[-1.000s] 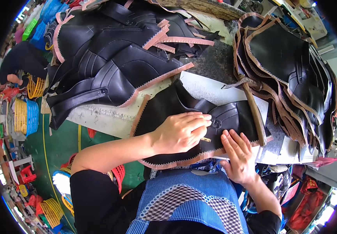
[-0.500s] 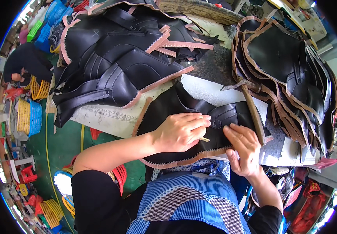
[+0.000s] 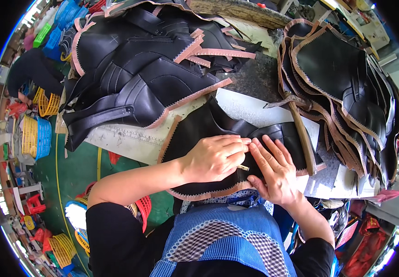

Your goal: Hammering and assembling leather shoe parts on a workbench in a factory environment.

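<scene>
Black leather boot upper point(image 3: 188, 138), zigzag tan border: near centre, its near-left edge overhanging the green floor point(image 3: 81, 171). Left hand point(image 3: 215, 158): fingers curled closely on the upper; we cannot tell what they pinch. Right hand point(image 3: 275, 177): open, fingers extended, resting on it. Hammer point(image 3: 304, 141): handle across the right end. Pale board point(image 3: 130, 138): bare strip before the left pile of uppers point(image 3: 151, 97). Yellow basket point(image 3: 62, 251), red basket point(image 3: 143, 212): left; we cannot make out contents.
</scene>
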Demonstrator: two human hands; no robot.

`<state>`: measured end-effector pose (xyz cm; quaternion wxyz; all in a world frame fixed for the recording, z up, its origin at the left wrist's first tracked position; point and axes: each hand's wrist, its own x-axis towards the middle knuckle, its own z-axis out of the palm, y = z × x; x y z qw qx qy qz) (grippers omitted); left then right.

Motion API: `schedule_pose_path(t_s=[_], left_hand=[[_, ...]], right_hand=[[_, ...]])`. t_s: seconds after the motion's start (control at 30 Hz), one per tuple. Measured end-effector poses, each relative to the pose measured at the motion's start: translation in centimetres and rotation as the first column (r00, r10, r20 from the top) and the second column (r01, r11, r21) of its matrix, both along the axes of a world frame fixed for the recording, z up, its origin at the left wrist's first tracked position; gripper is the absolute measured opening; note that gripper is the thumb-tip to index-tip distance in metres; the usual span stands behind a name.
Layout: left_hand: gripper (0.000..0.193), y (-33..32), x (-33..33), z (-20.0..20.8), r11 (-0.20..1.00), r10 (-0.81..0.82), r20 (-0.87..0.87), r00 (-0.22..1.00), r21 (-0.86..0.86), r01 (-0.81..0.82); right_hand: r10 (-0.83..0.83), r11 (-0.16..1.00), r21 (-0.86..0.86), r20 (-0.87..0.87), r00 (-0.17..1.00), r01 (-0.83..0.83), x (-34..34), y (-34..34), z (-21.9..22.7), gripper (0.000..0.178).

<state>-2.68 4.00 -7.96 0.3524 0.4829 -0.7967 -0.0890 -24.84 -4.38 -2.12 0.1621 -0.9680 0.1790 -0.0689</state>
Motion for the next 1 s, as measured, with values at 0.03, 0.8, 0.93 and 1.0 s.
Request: schedule_pose_path(t_s=[0.03,0.8,0.93,1.0], left_hand=[[0.017,0.1,0.0,-0.1,1.000,0.019,-0.002,1.000,-0.007,-0.019],[0.025,-0.1,0.4,0.4,0.999,-0.028,-0.009,1.000,0.037,0.029],[0.015,-0.1,0.3,0.0,1.000,0.001,-0.024,1.000,0.008,-0.001],[0.015,0.0,0.3,0.0,1.000,0.003,-0.046,0.999,-0.011,-0.003]], right_hand=[[-0.002,1.000,-0.011,-0.010,1.000,0.002,-0.1,0.1,-0.4,0.064],[0.130,0.991,-0.026,-0.085,0.988,-0.132,-0.9,-2.3,0.7,0.063],[0.167,0.985,-0.025,-0.084,0.982,-0.170,-0.5,-2.4,0.2,0.062],[0.186,0.981,-0.029,-0.102,0.977,-0.190,-2.5,-2.5,0.1,0.062]])
